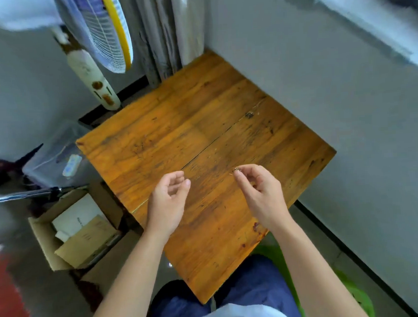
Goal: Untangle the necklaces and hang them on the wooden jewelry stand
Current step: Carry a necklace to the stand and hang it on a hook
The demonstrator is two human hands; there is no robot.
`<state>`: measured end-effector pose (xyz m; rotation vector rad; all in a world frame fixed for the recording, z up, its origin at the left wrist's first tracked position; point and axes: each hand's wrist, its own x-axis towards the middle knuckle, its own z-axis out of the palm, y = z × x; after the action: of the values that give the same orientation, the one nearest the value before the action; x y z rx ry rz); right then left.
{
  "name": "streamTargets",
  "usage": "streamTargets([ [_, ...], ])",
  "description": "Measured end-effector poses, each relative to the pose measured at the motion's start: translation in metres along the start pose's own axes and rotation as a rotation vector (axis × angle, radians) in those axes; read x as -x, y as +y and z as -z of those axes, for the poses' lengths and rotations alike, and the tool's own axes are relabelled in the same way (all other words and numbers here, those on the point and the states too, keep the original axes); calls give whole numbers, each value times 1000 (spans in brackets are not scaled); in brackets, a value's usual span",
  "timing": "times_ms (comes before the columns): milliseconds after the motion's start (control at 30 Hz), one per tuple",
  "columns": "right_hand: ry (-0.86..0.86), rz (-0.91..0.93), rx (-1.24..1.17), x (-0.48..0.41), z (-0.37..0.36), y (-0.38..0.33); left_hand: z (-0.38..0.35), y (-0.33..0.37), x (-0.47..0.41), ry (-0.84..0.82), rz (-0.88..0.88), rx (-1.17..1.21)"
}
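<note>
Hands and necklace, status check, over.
Right hand pinching small necklace piece above table. Left hand loosely curled, contents unclear. No jewelry stand in view.

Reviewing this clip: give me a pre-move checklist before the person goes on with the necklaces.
1. Right hand pinches a small dark metal piece at its fingertips: ok.
2. Thin gold chain trails from the left hand over the table edge: ok.
3. Left hand's grip on the chain: cannot tell.
4. Chain free of tangles: cannot tell.
5. Wooden jewelry stand in view: not ok.
6. Orange-brown wooden table has bare working room: ok.
</note>
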<state>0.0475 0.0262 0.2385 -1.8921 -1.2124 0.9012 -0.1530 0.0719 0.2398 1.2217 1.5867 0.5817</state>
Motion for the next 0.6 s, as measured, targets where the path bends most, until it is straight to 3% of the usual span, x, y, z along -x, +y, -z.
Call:
streamTargets([
  [233, 80, 46, -165, 37, 37, -90, 67, 54, 66, 207, -121, 108],
  [400, -108, 201, -126, 40, 43, -112, 86, 54, 109, 406, -106, 175],
  [600, -451, 207, -207, 47, 14, -111, 59, 8, 196, 686, 165, 357],
])
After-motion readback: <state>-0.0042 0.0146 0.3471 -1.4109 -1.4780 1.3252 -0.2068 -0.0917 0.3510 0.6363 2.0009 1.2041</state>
